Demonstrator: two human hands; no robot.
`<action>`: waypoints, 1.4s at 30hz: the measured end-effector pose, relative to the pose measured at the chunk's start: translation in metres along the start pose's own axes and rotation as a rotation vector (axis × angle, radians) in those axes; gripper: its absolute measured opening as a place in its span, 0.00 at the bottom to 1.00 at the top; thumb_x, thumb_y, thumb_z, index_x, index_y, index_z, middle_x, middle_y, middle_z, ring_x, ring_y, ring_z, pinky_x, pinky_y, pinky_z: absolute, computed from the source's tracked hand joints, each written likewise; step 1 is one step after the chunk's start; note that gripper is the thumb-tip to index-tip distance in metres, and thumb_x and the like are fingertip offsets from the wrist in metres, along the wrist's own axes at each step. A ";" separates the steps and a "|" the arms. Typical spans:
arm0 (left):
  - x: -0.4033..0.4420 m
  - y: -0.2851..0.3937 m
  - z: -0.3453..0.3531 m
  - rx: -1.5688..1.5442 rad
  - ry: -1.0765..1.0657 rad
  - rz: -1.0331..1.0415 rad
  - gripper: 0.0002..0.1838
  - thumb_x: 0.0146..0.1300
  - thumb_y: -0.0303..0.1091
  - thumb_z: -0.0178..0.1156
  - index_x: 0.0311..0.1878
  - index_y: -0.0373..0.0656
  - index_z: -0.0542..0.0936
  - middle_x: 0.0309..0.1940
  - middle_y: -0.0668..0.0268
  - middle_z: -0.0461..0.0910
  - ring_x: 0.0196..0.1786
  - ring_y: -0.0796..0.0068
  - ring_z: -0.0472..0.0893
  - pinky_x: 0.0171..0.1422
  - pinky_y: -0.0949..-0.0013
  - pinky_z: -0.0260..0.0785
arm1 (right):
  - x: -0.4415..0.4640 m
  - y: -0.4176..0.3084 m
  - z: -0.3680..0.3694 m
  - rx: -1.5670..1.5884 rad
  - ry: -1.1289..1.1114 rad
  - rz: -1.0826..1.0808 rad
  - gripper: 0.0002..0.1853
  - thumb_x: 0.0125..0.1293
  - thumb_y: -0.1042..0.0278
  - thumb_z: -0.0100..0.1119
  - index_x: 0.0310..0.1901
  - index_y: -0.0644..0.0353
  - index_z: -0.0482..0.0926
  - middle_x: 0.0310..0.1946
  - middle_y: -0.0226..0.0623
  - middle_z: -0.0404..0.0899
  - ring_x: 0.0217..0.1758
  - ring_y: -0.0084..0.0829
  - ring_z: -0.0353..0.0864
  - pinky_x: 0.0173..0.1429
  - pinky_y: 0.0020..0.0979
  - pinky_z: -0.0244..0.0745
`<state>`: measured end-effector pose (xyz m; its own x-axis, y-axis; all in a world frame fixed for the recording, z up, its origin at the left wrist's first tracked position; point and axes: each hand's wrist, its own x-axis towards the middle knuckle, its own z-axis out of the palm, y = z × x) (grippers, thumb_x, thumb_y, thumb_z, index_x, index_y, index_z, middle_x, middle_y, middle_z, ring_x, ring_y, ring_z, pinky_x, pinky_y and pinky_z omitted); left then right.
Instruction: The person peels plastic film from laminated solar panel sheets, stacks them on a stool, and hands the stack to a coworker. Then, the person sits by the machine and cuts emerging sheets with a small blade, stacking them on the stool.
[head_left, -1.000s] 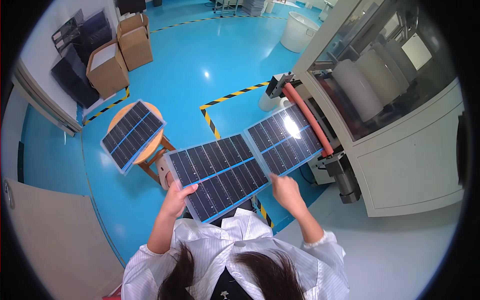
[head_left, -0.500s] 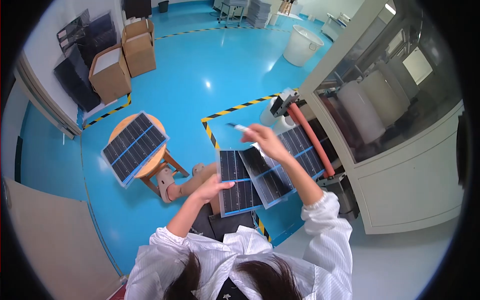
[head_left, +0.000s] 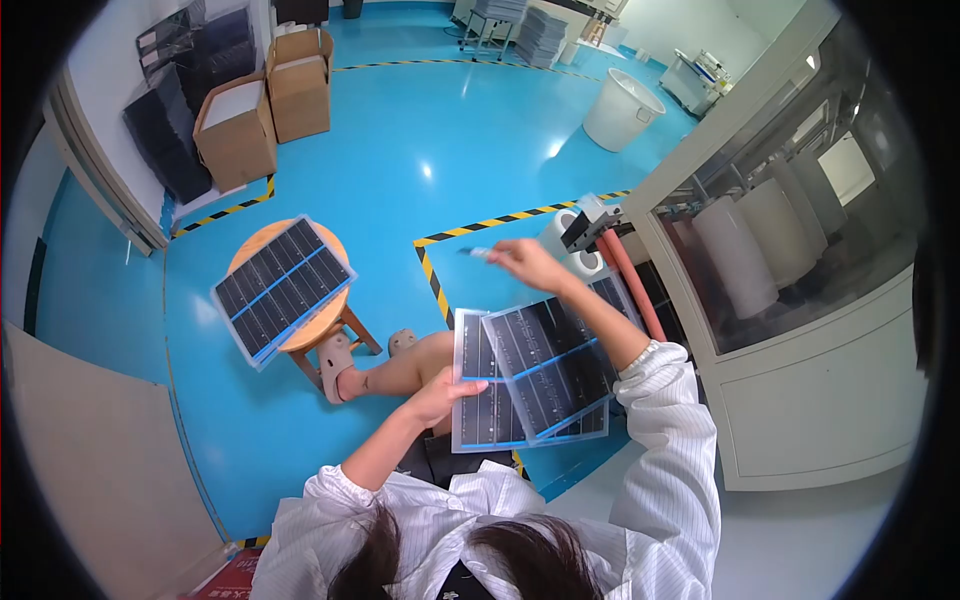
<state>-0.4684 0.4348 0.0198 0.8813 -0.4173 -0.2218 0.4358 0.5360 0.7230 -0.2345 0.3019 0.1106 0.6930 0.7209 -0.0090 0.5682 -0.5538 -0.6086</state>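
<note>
My left hand [head_left: 437, 397] grips the left edge of a dark solar panel sheet [head_left: 487, 414] with blue stripes and a clear border, thumb on top. It is held over my lap. A second solar panel sheet [head_left: 560, 375] lies tilted across it, covering much of its right side. My right hand [head_left: 528, 264] is raised above the sheets, fingers closed around a slim tool with a pale handle and dark tip [head_left: 474, 253]; its exact kind is blurred. More striped sheet [head_left: 612, 292] shows behind my right forearm, by the machine's red roller [head_left: 632, 285].
On the left, a wooden stool [head_left: 327, 322] bears more solar panel sheets [head_left: 284, 283]. A large machine cabinet [head_left: 810, 410] stands close on my right. White rolls [head_left: 585, 262] sit by its roller. Cardboard boxes [head_left: 238, 150] and a white bin [head_left: 622, 110] are farther off.
The upper sheet has dropped from a lifted, bent position to lie flatter across the lower one. My right hand has moved slightly up and right, still holding the slim tool. My view has shifted.
</note>
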 end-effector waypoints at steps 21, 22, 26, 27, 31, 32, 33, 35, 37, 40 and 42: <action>-0.019 -0.024 0.040 -0.075 0.225 0.147 0.16 0.57 0.27 0.58 0.49 0.36 0.72 0.44 0.67 0.76 0.47 0.78 0.74 0.54 0.72 0.63 | -0.102 -0.038 0.015 -0.536 0.139 -0.243 0.16 0.50 0.80 0.51 0.41 0.59 0.79 0.28 0.41 0.75 0.34 0.41 0.78 0.38 0.36 0.74; -0.021 -0.024 0.038 -0.064 0.229 0.138 0.16 0.57 0.27 0.58 0.49 0.36 0.72 0.43 0.67 0.76 0.47 0.78 0.74 0.54 0.72 0.63 | -0.100 -0.039 0.016 -0.534 0.143 -0.240 0.16 0.50 0.80 0.51 0.41 0.59 0.79 0.28 0.41 0.75 0.34 0.41 0.78 0.38 0.36 0.74; -0.030 -0.021 0.034 -0.036 0.242 0.127 0.15 0.57 0.27 0.58 0.48 0.36 0.73 0.42 0.67 0.77 0.46 0.78 0.75 0.54 0.72 0.64 | -0.095 -0.033 0.018 -0.602 0.116 -0.267 0.14 0.51 0.80 0.51 0.40 0.59 0.79 0.28 0.40 0.73 0.33 0.40 0.77 0.36 0.37 0.73; -0.032 -0.020 0.033 -0.037 0.249 0.130 0.16 0.56 0.25 0.58 0.49 0.35 0.72 0.43 0.66 0.76 0.46 0.76 0.75 0.53 0.72 0.64 | -0.095 -0.031 0.017 -0.663 0.116 -0.246 0.14 0.51 0.79 0.50 0.40 0.59 0.79 0.28 0.41 0.73 0.33 0.41 0.77 0.36 0.38 0.73; -0.040 -0.016 0.029 -0.036 0.268 0.130 0.19 0.54 0.22 0.58 0.51 0.34 0.71 0.44 0.64 0.76 0.47 0.73 0.75 0.53 0.70 0.65 | -0.105 -0.001 -0.011 -0.697 0.073 -0.118 0.12 0.53 0.77 0.50 0.39 0.59 0.79 0.29 0.41 0.74 0.34 0.41 0.78 0.38 0.37 0.74; -0.043 -0.016 0.028 -0.032 0.279 0.117 0.19 0.54 0.22 0.58 0.51 0.34 0.71 0.44 0.64 0.75 0.47 0.73 0.75 0.53 0.70 0.65 | -0.109 0.012 -0.020 -0.739 0.100 -0.119 0.12 0.53 0.77 0.49 0.39 0.60 0.79 0.29 0.41 0.74 0.34 0.41 0.78 0.38 0.37 0.74; -0.045 -0.015 0.027 -0.032 0.278 0.116 0.19 0.54 0.22 0.58 0.51 0.34 0.71 0.44 0.64 0.75 0.47 0.73 0.75 0.53 0.70 0.65 | -0.114 0.024 -0.029 -0.780 0.126 -0.120 0.12 0.54 0.76 0.49 0.39 0.60 0.79 0.29 0.41 0.74 0.35 0.41 0.78 0.38 0.37 0.74; -0.049 -0.014 0.025 0.009 0.283 0.143 0.21 0.54 0.23 0.58 0.52 0.34 0.69 0.44 0.64 0.75 0.48 0.72 0.75 0.53 0.69 0.65 | -0.122 0.047 -0.049 -0.901 0.188 -0.045 0.12 0.54 0.76 0.49 0.40 0.59 0.79 0.31 0.42 0.75 0.36 0.42 0.78 0.39 0.37 0.75; -0.055 -0.010 0.027 -0.023 0.287 0.147 0.19 0.55 0.25 0.59 0.51 0.35 0.70 0.44 0.64 0.75 0.48 0.74 0.74 0.53 0.70 0.65 | -0.132 0.053 -0.069 -0.892 0.297 0.100 0.12 0.55 0.77 0.49 0.40 0.59 0.79 0.36 0.45 0.76 0.37 0.43 0.79 0.39 0.39 0.75; -0.059 0.000 0.034 -0.123 0.315 0.143 0.19 0.57 0.28 0.59 0.51 0.36 0.70 0.45 0.65 0.75 0.48 0.75 0.74 0.54 0.70 0.64 | -0.142 0.033 -0.071 -0.760 0.339 0.342 0.10 0.57 0.74 0.50 0.40 0.62 0.77 0.34 0.50 0.78 0.35 0.46 0.79 0.40 0.42 0.74; -0.057 0.001 0.035 -0.205 0.326 0.138 0.22 0.57 0.30 0.60 0.54 0.36 0.68 0.47 0.64 0.73 0.49 0.73 0.74 0.54 0.68 0.65 | -0.153 0.024 -0.049 -0.462 0.535 0.392 0.09 0.56 0.71 0.51 0.37 0.65 0.76 0.27 0.54 0.78 0.32 0.50 0.79 0.40 0.46 0.73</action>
<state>-0.5242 0.4337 0.0556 0.9316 -0.0944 -0.3511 0.3075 0.7200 0.6221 -0.3048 0.1578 0.1359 0.9320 0.2059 0.2984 0.2844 -0.9256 -0.2497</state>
